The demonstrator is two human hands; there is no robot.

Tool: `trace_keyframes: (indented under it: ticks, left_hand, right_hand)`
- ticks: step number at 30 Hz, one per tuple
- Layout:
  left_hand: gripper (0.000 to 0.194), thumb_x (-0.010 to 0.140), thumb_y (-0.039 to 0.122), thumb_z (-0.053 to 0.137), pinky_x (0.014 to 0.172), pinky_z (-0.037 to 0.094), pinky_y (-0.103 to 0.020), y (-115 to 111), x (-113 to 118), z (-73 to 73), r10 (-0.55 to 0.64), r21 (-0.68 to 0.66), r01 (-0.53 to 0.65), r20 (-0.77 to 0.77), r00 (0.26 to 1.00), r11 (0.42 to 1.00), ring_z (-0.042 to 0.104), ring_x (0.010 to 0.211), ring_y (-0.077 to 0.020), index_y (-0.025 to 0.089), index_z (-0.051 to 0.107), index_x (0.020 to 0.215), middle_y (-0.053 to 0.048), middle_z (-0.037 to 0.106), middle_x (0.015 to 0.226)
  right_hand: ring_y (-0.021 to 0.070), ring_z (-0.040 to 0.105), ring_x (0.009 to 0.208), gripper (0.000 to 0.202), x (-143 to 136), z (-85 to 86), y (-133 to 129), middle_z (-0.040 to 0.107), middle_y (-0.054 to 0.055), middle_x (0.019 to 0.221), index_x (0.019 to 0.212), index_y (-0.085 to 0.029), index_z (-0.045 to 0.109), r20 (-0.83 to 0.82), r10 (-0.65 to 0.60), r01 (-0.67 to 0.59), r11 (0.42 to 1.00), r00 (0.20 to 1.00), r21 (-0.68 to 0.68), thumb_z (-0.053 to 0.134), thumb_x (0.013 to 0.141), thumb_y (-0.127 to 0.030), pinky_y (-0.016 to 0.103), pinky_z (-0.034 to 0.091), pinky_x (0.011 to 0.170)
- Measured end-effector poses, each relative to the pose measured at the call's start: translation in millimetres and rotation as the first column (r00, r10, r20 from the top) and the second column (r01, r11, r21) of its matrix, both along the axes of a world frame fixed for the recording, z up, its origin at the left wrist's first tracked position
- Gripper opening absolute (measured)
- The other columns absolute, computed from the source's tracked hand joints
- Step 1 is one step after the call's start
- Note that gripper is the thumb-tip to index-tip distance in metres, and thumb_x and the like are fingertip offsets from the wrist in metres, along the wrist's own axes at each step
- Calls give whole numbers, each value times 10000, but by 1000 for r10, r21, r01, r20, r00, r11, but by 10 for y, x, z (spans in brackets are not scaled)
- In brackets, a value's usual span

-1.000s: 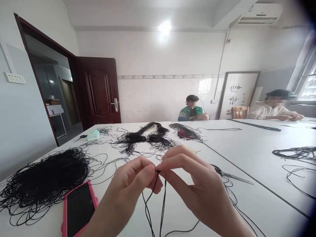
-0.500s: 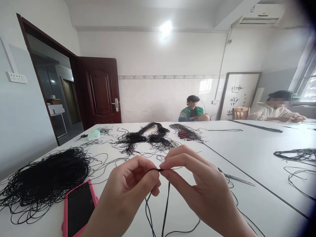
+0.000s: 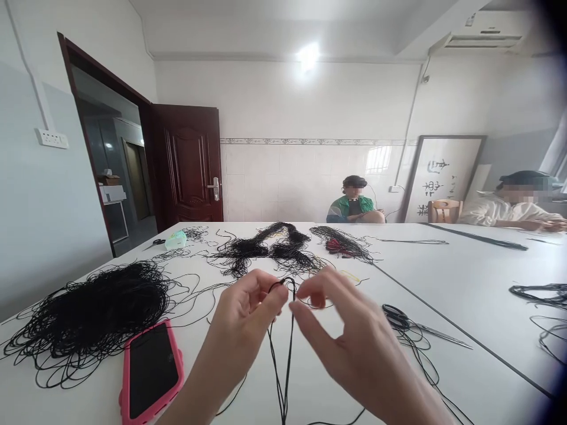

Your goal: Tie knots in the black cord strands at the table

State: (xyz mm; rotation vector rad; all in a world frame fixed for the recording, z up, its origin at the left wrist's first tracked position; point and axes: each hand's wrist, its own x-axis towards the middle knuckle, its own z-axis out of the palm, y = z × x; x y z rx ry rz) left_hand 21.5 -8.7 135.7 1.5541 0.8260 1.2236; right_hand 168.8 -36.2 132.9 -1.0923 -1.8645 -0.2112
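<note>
**Black cord pinched in the left hand, right fingers parted beside it**

I take the pink-cased device (image 3: 153, 373) on the white table (image 3: 443, 277) as my landmark. To its right, above the tabletop, I have the left hand (image 3: 248, 313) closed in a pinch: thumb and forefinger grip a black cord (image 3: 289, 348). The cord bends over in a small loop at those fingertips, and its strands hang down to the right of the device.

Farther right of the device, I see the right hand (image 3: 343, 324) with thumb and forefinger slightly parted, just beside the loop. I cannot tell whether either fingertip touches the cord.

Right against the device's far left side I make out a big tangled pile of black cord (image 3: 95, 316), with loose ends trailing off it. Well to the right of the device, past the right hand, lie scissors (image 3: 411, 324) with black handles. Beyond the device and to its right there is a spread of black strands (image 3: 252, 248); farther right again, a red bundle (image 3: 339, 248) sits among more dark strands. Almost straight beyond the device I find a mint-green object (image 3: 176, 239), too small to identify.
</note>
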Motion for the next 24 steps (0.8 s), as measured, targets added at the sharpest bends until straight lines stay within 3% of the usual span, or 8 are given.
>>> trace_keyframes:
  ticks: [2, 4, 8, 12, 19, 24]
  left_hand:
    - [230, 813, 404, 586, 628, 402, -189, 13, 20, -9, -8, 18, 7, 56, 998, 1000, 479, 656, -85, 199, 570, 708, 33, 524, 672]
    - [234, 810, 403, 592, 638, 407, -201, 7, 23, -13, -11, 27, 9, 65, 998, 1000, 489, 657, -94, 197, 586, 700, 26, 536, 664]
    - [228, 807, 418, 592, 648, 412, -207, -25, 1, -17, -39, 7, 38, 49, 998, 999, 514, 686, -103, 205, 619, 729, 19, 578, 676]
    - [212, 790, 410, 621, 588, 384, -167, -37, -6, -23, -8, -5, 8, 72, 997, 1000, 470, 641, -70, 215, 616, 707, 45, 531, 641]
    - [200, 794, 367, 610, 596, 400, -157, -79, -16, -2, 21, 16, -23, 70, 997, 1000, 462, 630, -67, 201, 617, 683, 48, 521, 621]
    - [216, 780, 362, 623, 580, 386, -155, -88, -40, 0, 22, 6, -22, 75, 997, 1000, 444, 615, -67, 188, 604, 653, 45, 515, 616]
  right_hand:
    - [116, 467, 605, 210, -51, -25, -2, 495, -15, 662, 694, -192, 437, 67, 32, -22, 991, 997, -135, 481, 891, -251, 264, 442, 598]
    - [109, 458, 597, 241, -103, -53, 4, 496, -21, 644, 675, -188, 401, 56, 51, -39, 981, 997, -190, 431, 911, -229, 255, 419, 596]
    - [97, 429, 578, 215, -181, -103, 27, 468, -34, 641, 701, -190, 360, -12, 67, -68, 991, 998, -119, 384, 915, -190, 242, 384, 600]
    - [85, 379, 550, 229, -231, -142, 38, 445, -44, 612, 689, -187, 330, -47, 91, -93, 994, 995, -59, 332, 913, -141, 242, 379, 629]
    - [78, 212, 479, 237, -288, -97, -24, 292, -59, 516, 657, -189, 264, -72, 182, -189, 977, 981, -100, 286, 882, -116, 203, 263, 469]
    - [77, 231, 480, 246, -276, -74, -34, 269, -53, 519, 648, -190, 223, -58, 213, -220, 962, 975, -162, 303, 870, -122, 195, 218, 441]
